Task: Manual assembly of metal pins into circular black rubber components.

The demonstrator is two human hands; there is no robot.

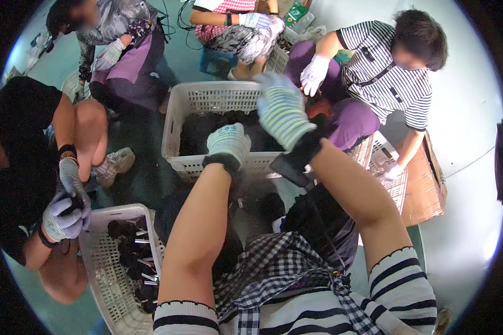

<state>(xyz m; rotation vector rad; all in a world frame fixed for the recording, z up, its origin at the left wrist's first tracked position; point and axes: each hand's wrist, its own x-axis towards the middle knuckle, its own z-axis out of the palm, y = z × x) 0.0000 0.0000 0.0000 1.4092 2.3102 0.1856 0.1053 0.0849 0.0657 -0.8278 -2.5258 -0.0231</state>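
Observation:
My left hand [229, 140], in a striped knit glove, is over the near side of a white plastic basket [198, 165]. Its fingers look curled down, and what they may hold is hidden. Dark black pieces [198, 129] fill the lower part of that basket; their kind is too unclear to name. Raised over the basket's right end is my right hand [285, 109], gloved too, with fingers smeared by motion. A dark flat box-like thing [290, 169] hangs by my right wrist.
At lower left, another white basket [114, 268] holds black pieces with shiny metal-like ends. A gloved co-worker [67, 215] handles something dark beside it. More gloved people sit around the far side. A cardboard box [425, 187] stands at right beside a white crate [394, 178].

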